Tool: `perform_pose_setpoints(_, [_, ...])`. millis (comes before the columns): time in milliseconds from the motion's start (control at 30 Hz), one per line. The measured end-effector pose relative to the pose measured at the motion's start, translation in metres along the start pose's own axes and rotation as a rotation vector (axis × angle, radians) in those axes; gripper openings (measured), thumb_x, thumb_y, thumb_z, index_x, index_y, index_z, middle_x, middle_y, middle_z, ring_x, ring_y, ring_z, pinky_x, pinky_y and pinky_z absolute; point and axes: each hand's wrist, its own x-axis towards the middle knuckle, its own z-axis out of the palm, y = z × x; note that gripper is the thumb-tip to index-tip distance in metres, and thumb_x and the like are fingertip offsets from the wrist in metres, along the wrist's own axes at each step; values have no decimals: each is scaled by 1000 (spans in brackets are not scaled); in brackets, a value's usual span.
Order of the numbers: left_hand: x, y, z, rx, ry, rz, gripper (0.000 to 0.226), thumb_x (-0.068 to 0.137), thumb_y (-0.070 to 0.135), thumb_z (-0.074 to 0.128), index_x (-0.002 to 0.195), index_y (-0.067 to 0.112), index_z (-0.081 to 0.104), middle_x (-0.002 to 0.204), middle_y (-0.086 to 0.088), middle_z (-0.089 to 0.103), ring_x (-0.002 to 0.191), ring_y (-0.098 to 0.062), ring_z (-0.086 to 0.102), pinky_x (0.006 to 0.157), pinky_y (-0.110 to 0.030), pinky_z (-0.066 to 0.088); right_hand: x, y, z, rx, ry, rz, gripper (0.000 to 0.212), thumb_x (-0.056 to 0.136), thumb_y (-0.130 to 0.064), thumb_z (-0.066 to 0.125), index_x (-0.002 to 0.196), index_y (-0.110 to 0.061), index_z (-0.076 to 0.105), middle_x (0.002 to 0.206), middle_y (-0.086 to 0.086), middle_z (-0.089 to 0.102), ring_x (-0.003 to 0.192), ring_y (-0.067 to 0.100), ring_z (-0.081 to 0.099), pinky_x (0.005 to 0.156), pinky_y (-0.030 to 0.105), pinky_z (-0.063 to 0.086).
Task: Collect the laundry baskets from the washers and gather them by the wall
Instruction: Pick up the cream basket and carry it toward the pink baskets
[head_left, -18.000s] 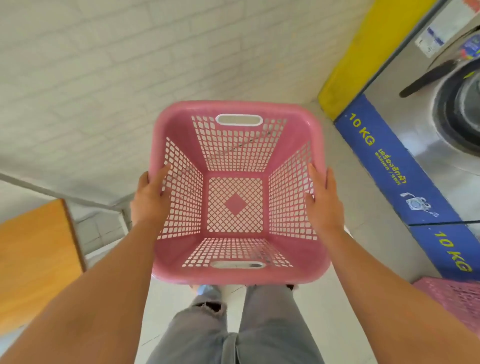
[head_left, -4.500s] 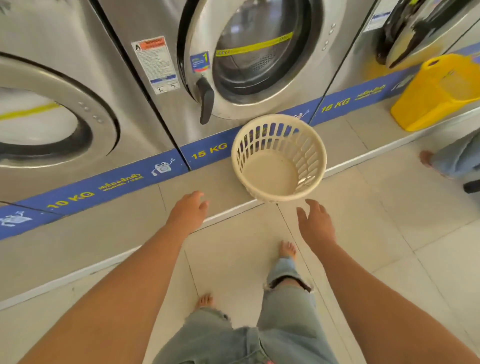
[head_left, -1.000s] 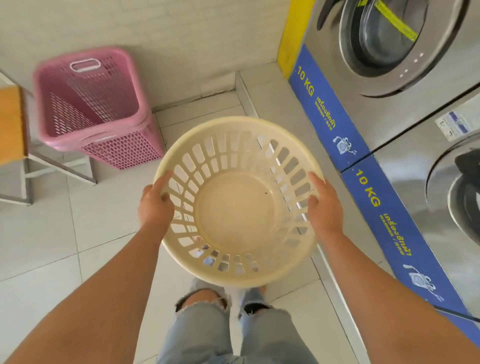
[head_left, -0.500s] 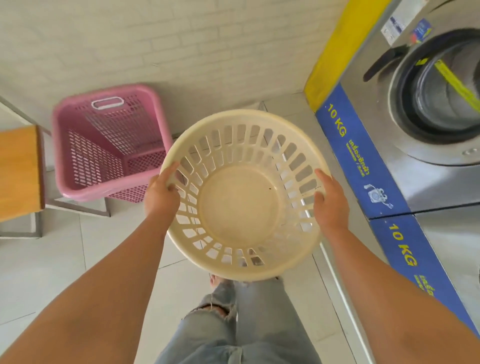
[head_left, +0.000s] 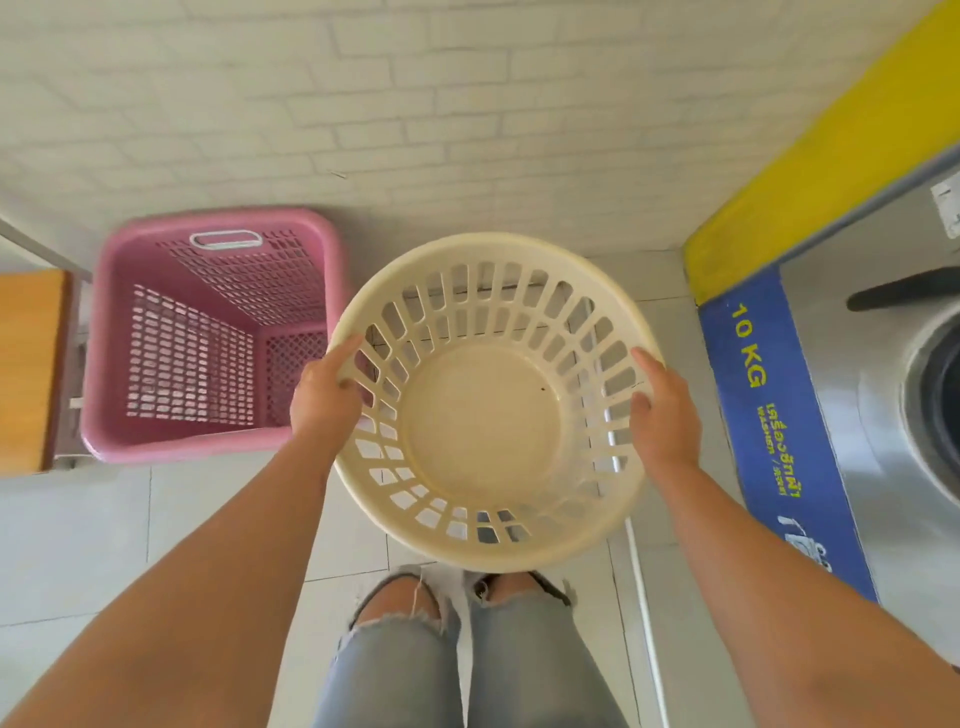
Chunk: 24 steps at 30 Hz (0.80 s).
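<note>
I hold an empty round cream laundry basket (head_left: 483, 415) in front of me, above the tiled floor. My left hand (head_left: 323, 397) grips its left rim and my right hand (head_left: 662, 410) grips its right rim. A square pink laundry basket (head_left: 208, 338) stands on the floor at the foot of the white brick wall (head_left: 415, 104), just left of the cream one. It looks like two pink baskets nested together. Both are empty.
A washer (head_left: 893, 395) with a blue "10 KG" strip (head_left: 774, 415) and a yellow side panel (head_left: 810, 171) fills the right side, on a raised step. A wooden bench (head_left: 28, 369) stands left of the pink basket. My legs in torn jeans are below.
I have stepped closer to the wall with the cream basket, turning slightly. The pink basket now sits larger and nearer on my left. My grip on the rim is unchanged.
</note>
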Motion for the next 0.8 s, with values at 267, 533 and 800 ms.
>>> perform_pose_setpoints(267, [81, 29, 51, 80, 21, -71, 72, 87, 1, 39, 135, 56, 41, 117, 5, 58, 73, -18, 64, 55, -29, 47, 116, 7, 44, -103, -51, -35, 47, 97, -11, 41, 138, -33, 46, 138, 6, 46, 109, 32, 58, 88, 36, 47])
perform_pose_setpoints(533, [169, 16, 124, 193, 32, -62, 62, 92, 7, 41, 139, 48, 40, 125, -4, 58, 90, -28, 63, 82, -44, 55, 204, 35, 119, -170, -21, -36, 46, 97, -11, 42, 136, -34, 48, 138, 1, 48, 99, 29, 62, 76, 32, 47])
perform_pose_setpoints(800, [240, -32, 186, 169, 31, -173, 61, 93, 11, 40, 132, 58, 37, 117, -2, 60, 90, -32, 64, 81, -49, 56, 265, 60, 209, -197, -78, -111, 48, 95, -7, 44, 136, -31, 49, 139, 2, 49, 99, 30, 63, 77, 32, 45])
